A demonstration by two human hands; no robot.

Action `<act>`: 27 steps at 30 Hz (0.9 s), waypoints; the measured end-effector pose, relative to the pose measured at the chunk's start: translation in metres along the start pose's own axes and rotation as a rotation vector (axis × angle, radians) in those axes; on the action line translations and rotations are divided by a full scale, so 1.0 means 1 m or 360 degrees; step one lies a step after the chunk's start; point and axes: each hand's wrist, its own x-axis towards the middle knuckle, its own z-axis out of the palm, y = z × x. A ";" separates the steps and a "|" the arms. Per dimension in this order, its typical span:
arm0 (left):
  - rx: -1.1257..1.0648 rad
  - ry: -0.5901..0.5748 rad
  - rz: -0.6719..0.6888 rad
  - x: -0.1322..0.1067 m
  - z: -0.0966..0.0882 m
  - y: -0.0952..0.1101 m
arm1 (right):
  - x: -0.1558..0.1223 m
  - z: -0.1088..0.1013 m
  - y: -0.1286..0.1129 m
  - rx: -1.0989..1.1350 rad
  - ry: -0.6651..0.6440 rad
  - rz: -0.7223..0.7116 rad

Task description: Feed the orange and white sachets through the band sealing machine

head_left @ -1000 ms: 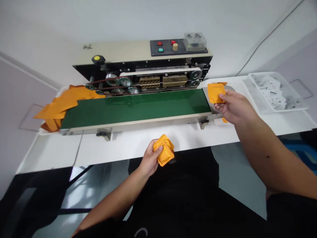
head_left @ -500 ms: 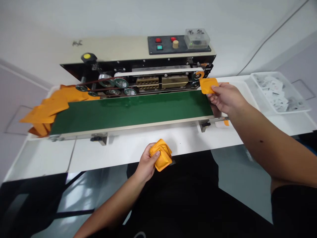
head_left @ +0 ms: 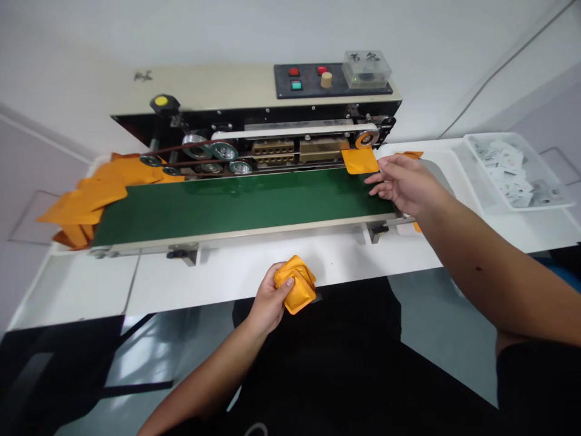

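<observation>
The flat orange square pouch (head_left: 360, 161) lies at the right end of the green conveyor belt (head_left: 236, 203), its slightly longer side along the belt and its far edge pointing into the beige band sealer (head_left: 213, 91). The right hand (head_left: 402, 181) is spread open just beside it. The left hand (head_left: 267, 300) is clamped on a bundle of orange pouches (head_left: 297, 283) at the white bench's (head_left: 218, 278) front edge.
</observation>
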 end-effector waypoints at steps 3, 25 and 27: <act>-0.0017 0.0002 0.0030 0.001 -0.003 -0.004 | -0.031 -0.003 0.015 0.0021 0.0091 -0.0169; -0.0304 0.0064 0.0168 0.021 0.091 -0.010 | -0.151 0.053 0.156 0.0026 -0.0084 -0.0313; -0.0305 0.0038 0.0104 0.018 0.091 -0.007 | -0.152 0.052 0.154 0.0069 -0.0036 -0.0332</act>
